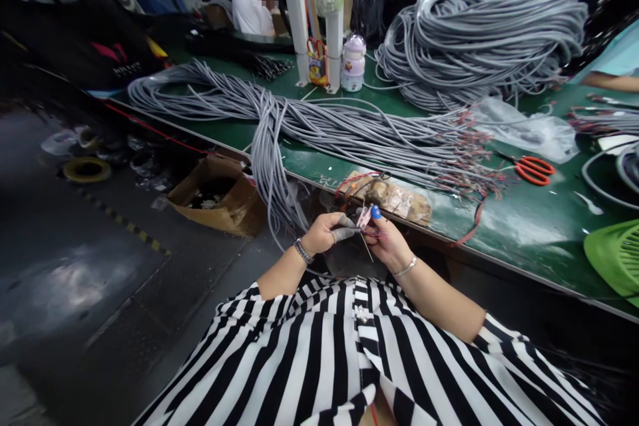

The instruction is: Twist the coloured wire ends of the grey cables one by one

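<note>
In front of the striped shirt, both hands meet just off the bench edge. My left hand [324,233], with pale grey covers on its fingertips, is closed in a pinch on the end of a grey cable. My right hand [391,245], a blue cover on the thumb, is closed on thin coloured wires [369,231] at that end. A small pink-and-white piece [364,217] shows between the hands; its exact kind is unclear. One thin pale strand [367,247] hangs below the fingers. Just beyond lies a taped wooden block [414,205] with red and black leads.
A long bundle of grey cables [339,126] with stripped ends crosses the green bench [529,226], partly drooping over its edge. Orange-handled scissors [535,170], a coiled cable heap [479,33] and a green basket [614,256] are right. A cardboard box [224,213] stands lower left. Another person [249,6] sits behind.
</note>
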### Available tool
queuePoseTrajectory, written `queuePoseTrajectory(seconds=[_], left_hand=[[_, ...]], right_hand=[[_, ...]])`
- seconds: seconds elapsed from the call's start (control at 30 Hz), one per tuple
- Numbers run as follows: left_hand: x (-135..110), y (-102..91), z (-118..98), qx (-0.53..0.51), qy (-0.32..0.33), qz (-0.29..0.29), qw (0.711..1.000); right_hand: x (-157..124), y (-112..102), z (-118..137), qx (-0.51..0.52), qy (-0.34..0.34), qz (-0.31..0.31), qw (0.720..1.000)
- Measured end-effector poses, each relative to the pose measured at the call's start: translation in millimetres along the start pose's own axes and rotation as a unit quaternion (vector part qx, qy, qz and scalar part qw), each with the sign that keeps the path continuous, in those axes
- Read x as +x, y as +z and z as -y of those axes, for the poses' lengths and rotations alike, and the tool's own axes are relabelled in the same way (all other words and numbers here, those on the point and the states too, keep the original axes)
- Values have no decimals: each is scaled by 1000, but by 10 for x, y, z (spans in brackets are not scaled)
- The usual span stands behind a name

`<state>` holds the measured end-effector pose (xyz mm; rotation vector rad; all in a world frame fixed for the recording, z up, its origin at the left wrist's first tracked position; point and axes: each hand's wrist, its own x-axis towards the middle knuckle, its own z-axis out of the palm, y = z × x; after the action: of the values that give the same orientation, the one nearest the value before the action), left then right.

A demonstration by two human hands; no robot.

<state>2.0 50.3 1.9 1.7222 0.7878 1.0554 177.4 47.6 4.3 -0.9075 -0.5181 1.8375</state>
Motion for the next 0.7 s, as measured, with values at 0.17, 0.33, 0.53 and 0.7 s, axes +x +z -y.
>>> queuePoseTrajectory(seconds=[0.17, 0.33, 0.53, 0.7], left_hand=[[-54, -22, -37, 13, 6, 12, 1000], [-290, -33, -143, 21, -1, 8, 1000], [-641, -19, -163, 47, -5, 41, 998], [-872, -78, 80, 286, -126, 50, 949]], right_hand=[[-57, -20, -19, -4, 27, 11, 1000], [-96, -162, -41, -31, 41, -15, 999], [-128, -327, -51, -67, 33, -17, 997], [-213, -309, -57, -144, -38, -10, 989]])
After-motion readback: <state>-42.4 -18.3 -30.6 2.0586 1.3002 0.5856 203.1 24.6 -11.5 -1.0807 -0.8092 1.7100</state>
